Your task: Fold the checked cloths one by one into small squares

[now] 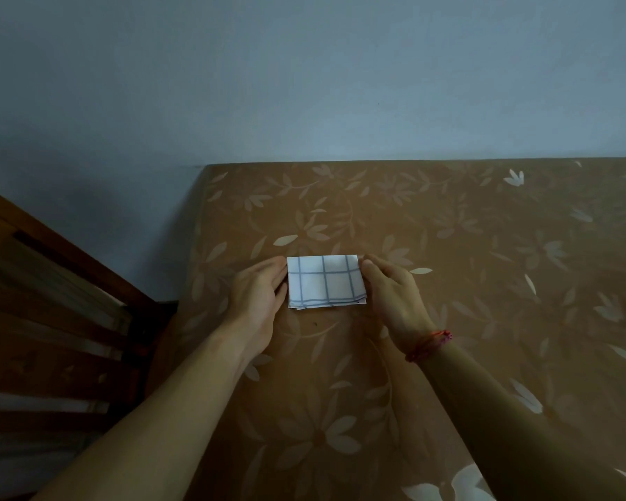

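Head view: left hand fingers near straight, tips against left edge of folded checked cloth; grip loose, nothing clasped. Right hand fingers bent, tips at cloth's upper right corner; pinch or mere touch, cannot tell. Cloth flat between both hands on brown floral surface, small rectangle, layered edges showing at near side. Red thread band on right wrist. Undersides of fingertips hidden.
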